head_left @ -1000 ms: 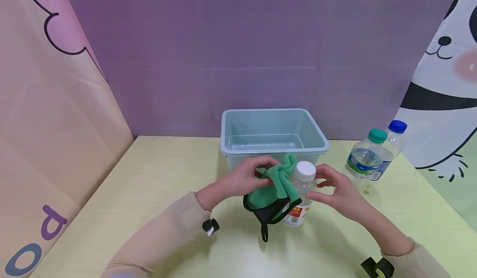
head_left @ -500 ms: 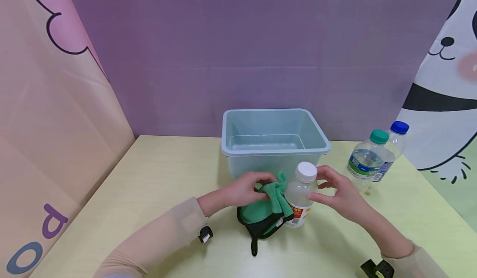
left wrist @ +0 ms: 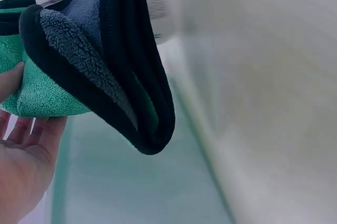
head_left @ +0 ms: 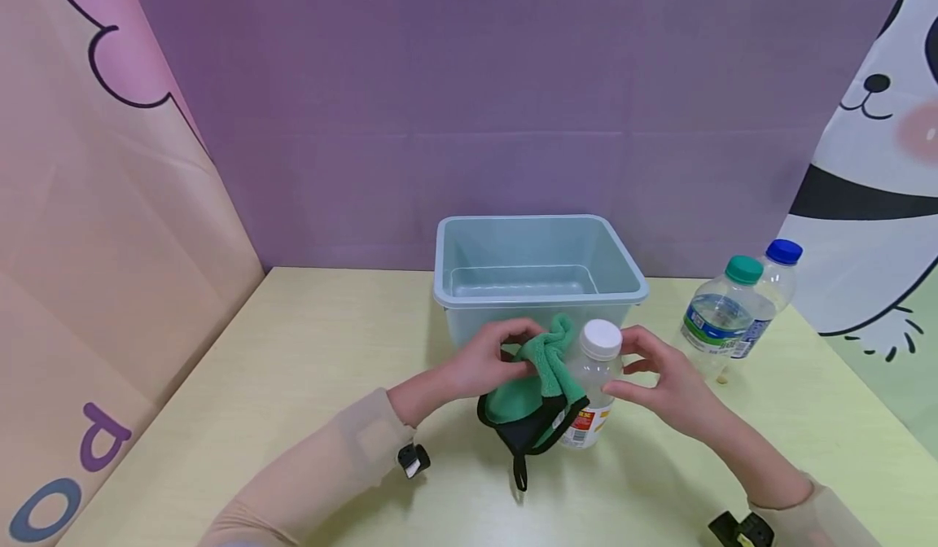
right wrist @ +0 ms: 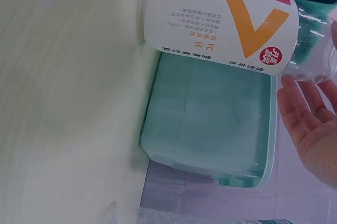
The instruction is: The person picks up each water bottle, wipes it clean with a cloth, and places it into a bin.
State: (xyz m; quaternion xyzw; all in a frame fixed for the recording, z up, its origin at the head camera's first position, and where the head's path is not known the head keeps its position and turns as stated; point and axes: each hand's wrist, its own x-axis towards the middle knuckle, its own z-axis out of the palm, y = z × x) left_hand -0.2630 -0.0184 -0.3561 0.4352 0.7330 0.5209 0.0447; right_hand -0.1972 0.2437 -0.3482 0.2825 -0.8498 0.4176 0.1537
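Observation:
A green cloth (head_left: 545, 368) with black edging and a hanging loop is bunched in my left hand (head_left: 493, 361), pinched between thumb and fingers. It lies against the left side of a clear plastic bottle (head_left: 597, 372) that stands upright with a white cap and a label. My right hand (head_left: 672, 384) holds that bottle from the right, thumb and fingertips on its upper part below the cap. In the left wrist view the folded cloth (left wrist: 50, 90) hides most of the bottle. The right wrist view shows the bottle's label (right wrist: 221, 21) with a large orange V.
Behind the hands stands a light blue plastic bin (head_left: 542, 299), with nothing seen inside. To the right are two more clear bottles, one green-capped (head_left: 716, 315) in front of one blue-capped (head_left: 781, 282). A purple backdrop (head_left: 410, 124) rises behind the table (head_left: 352, 319).
My left hand slid the cloth down along the bottle's left side, then came back up. The right hand and the bottle have stayed in place.

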